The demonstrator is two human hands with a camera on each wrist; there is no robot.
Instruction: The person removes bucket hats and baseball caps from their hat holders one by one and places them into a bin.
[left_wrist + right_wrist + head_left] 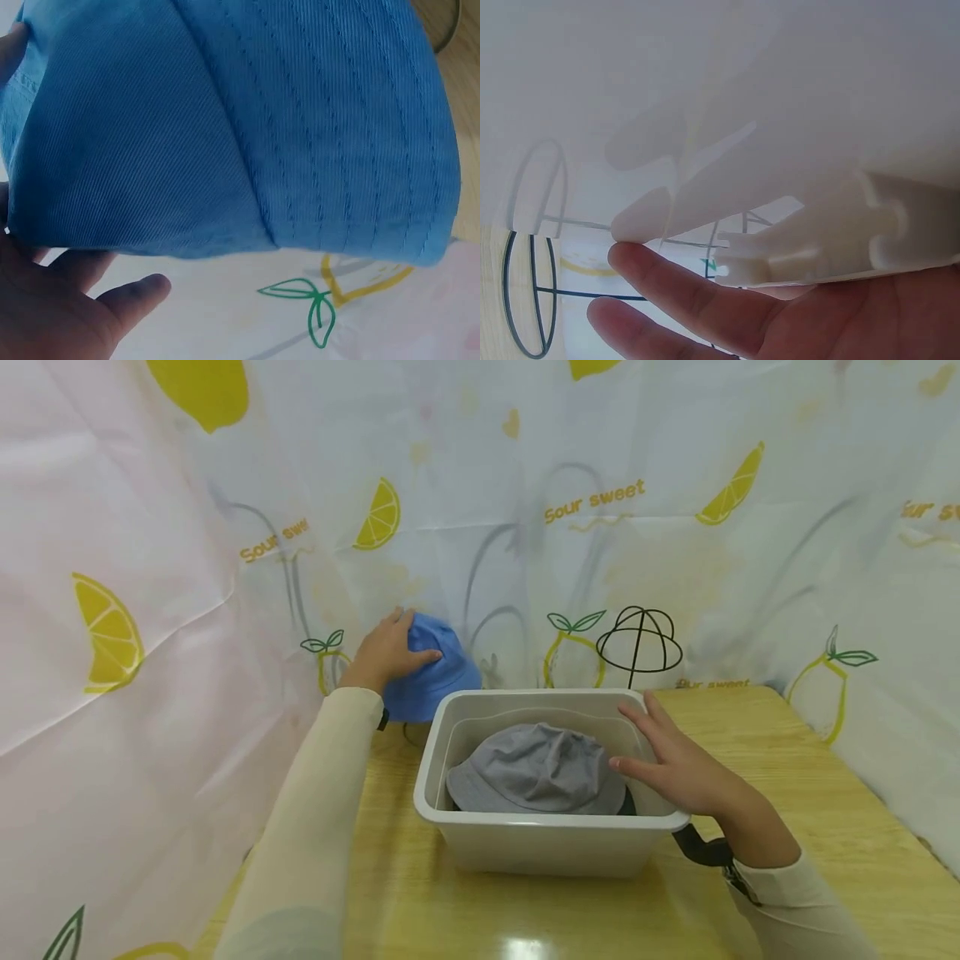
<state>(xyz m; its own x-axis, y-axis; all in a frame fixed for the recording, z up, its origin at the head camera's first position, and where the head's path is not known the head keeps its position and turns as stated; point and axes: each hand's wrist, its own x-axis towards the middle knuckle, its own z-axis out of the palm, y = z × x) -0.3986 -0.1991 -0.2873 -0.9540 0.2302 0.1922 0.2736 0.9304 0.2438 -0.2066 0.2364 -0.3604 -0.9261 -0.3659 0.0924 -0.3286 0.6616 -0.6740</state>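
In the head view my left hand (390, 652) grips the crown of a blue bucket hat (442, 681) at the back left, its thumb lying across the near side. The left wrist view shows the stitched brim of the blue hat (330, 127) close up, with fingers (11, 52) against the fabric at the left edge. My right hand (678, 764) rests over the right rim of a white plastic bin (551, 843), fingers extended. Inside the bin lies a grey bucket hat (540, 768), with a dark edge of something below it.
A black wire hat stand (640, 647) rises behind the bin. Part of a thin wire ring (412, 737) shows under the blue hat. The yellow wood-grain table (757, 760) meets lemon-print cloth (480, 527) at the back and sides.
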